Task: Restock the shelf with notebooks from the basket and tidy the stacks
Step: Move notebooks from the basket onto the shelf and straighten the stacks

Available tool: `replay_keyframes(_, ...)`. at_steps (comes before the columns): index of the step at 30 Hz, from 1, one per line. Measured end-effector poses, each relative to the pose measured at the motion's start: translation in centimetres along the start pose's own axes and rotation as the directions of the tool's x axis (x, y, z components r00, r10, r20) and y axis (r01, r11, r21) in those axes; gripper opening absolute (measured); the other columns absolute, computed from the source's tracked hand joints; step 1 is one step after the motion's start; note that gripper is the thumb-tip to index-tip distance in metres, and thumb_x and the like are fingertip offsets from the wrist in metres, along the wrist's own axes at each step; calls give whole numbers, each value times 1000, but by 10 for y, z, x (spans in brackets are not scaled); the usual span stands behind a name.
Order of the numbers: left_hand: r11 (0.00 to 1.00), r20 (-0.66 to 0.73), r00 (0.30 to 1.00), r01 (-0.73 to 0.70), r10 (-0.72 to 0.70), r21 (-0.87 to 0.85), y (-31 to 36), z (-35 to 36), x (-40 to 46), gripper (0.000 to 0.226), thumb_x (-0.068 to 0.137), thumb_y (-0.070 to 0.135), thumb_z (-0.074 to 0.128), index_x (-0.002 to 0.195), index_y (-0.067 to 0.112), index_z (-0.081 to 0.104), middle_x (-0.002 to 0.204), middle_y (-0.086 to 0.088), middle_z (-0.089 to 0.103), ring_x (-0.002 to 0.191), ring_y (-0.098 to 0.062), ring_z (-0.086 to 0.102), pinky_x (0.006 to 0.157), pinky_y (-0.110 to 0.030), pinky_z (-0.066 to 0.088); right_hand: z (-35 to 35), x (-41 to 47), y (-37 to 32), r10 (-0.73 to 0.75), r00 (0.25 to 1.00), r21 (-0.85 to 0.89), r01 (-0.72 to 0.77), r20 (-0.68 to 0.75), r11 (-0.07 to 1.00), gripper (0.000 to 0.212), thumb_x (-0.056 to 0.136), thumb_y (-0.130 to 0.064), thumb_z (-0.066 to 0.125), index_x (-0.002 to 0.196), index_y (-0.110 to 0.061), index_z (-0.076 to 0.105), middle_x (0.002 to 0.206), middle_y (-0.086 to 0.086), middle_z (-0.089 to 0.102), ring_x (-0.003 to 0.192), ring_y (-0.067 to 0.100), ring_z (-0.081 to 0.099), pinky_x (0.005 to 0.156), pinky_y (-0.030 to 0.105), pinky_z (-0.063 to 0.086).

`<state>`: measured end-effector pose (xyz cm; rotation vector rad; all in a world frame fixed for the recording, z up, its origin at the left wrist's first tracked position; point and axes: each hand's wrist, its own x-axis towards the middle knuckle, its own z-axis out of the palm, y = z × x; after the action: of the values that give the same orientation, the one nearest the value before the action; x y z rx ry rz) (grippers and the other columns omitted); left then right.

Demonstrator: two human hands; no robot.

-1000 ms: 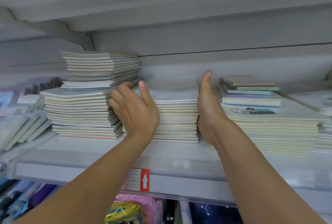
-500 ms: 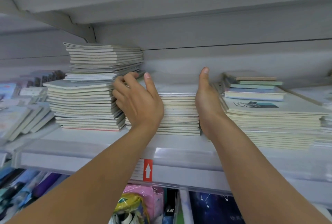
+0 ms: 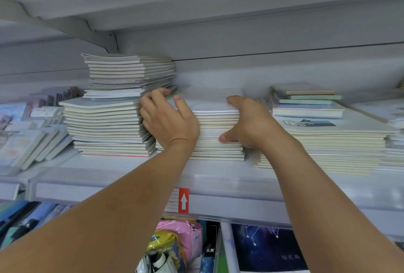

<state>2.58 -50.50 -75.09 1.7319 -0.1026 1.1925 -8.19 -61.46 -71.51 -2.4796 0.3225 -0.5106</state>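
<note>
Head view: middle stack (image 3: 215, 128) on shelf (image 3: 122, 163) is being grasped between left grip (image 3: 169, 120) and right grip (image 3: 247, 124), both clasping its sides; tidying is judged under way, basket unseen.

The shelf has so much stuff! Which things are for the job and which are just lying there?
For the job: middle stack, left hand, right hand, tall stack, right stack.
Just there: arrow tag, starry book, pink pouch.
</note>
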Motion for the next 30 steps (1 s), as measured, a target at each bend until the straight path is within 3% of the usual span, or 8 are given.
replay_keyframes(4,998,78,995,59,-60,11,6,-5,1,29,94,35,47,113,14,53,125,-8,46,116,-30,42,88,-34,26,5,-3,3,10,997,55,-6,-74,998,100,64,-19,93,149,-22,40,148,3,45,132,21,47,103,25,38)
replay_keyframes(7,991,262,957,130,-125,-4,11,-19,5,59,88,54,57,129,15,41,137,-7,35,127,-29,34,102,-43,30,6,-6,3,38,990,70,-29,-135,997,98,63,-18,93,147,-20,43,145,4,49,130,24,50,103,28,41)
replay_keyframes(9,994,474,876,108,-84,-24,10,-36,11,92,73,62,72,140,19,26,144,-4,26,134,-25,27,107,-39,27,4,-8,3,35,986,24,-32,-164,999,98,62,-20,94,145,-16,43,141,8,52,128,27,51,100,29,43)
replay_keyframes(12,998,685,727,-65,32,23,-4,-63,28,131,47,45,94,146,28,10,151,-1,19,140,-21,24,112,-32,27,4,-11,2,-19,996,-124,9,-84,992,118,56,-21,96,151,-17,27,142,13,43,130,31,47,100,34,43)
replay_keyframes(15,984,743,665,-173,78,52,-17,-74,40,134,44,27,97,147,31,11,151,-4,30,138,-26,34,113,-41,35,6,-12,0,-22,996,-154,8,-90,988,116,55,-14,96,150,-17,30,135,13,50,123,31,52,96,35,47)
replay_keyframes(21,960,744,645,-279,174,18,-32,-72,37,128,52,35,94,149,33,11,145,-6,46,129,-29,45,105,-46,42,11,-11,2,52,978,1,-53,-201,999,95,51,-5,96,136,-14,54,130,3,60,110,19,56,88,22,44)
replay_keyframes(25,976,799,595,-212,91,46,-39,-80,34,134,56,27,94,151,34,0,128,-6,59,110,-27,59,97,-39,49,7,-18,1,14,976,-63,-29,-217,998,90,51,-13,98,130,-10,56,124,9,62,114,27,57,92,29,47)
replay_keyframes(30,986,778,627,-154,47,64,-39,-77,35,137,53,22,95,153,31,1,128,-9,58,114,-30,57,95,-36,45,4,-18,-2,3,995,-171,-20,-100,985,88,63,-9,90,138,-14,43,127,16,54,116,36,55,94,37,50)
